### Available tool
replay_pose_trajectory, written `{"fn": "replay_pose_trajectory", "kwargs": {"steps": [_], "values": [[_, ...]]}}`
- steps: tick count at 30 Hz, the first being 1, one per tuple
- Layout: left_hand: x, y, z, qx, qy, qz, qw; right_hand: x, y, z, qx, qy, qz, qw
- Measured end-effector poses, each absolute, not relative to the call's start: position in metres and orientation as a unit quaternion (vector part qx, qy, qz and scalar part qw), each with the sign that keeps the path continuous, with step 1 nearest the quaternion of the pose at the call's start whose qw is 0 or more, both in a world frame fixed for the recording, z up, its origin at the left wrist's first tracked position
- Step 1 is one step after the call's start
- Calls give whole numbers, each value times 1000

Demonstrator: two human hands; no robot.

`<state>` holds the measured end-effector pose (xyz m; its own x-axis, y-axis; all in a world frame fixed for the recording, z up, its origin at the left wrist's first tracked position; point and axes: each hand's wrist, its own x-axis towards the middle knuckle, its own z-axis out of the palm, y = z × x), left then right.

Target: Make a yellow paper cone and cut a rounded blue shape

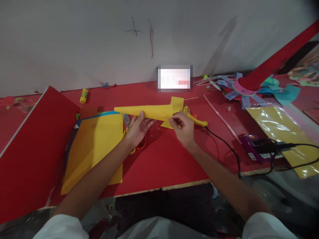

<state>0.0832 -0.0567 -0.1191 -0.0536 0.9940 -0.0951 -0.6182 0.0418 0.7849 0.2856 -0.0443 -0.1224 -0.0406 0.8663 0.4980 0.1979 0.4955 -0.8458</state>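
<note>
A yellow paper rolled into a long cone (149, 111) lies across the middle of the red table (161, 162), its tip pointing left. My left hand (137, 127) cups the cone from below near its middle, fingers curled round it. My right hand (183, 127) pinches the cone's wide right end where a flap sticks up. Behind my right hand lies a yellow glue gun (196, 120) with a black cord. Scissors (139, 146) with red and yellow handles lie under my left hand.
A stack of orange, yellow and blue paper sheets (97, 149) lies at left beside a large red board (32, 149). A glue stick (83, 95) sits near the wall. At right are a purple power strip (251, 147), a yellow foil sheet (281, 129), paper scraps and a red roll (274, 63).
</note>
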Motion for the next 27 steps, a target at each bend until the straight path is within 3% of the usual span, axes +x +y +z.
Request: {"fn": "replay_pose_trajectory", "kwargs": {"steps": [19, 27], "values": [[80, -54, -119, 278, 334, 618, 655, 286, -43, -129, -400, -717, 214, 529], [79, -55, -118, 262, 339, 623, 655, 285, -45, -126, -398, -697, 258, 537]]}}
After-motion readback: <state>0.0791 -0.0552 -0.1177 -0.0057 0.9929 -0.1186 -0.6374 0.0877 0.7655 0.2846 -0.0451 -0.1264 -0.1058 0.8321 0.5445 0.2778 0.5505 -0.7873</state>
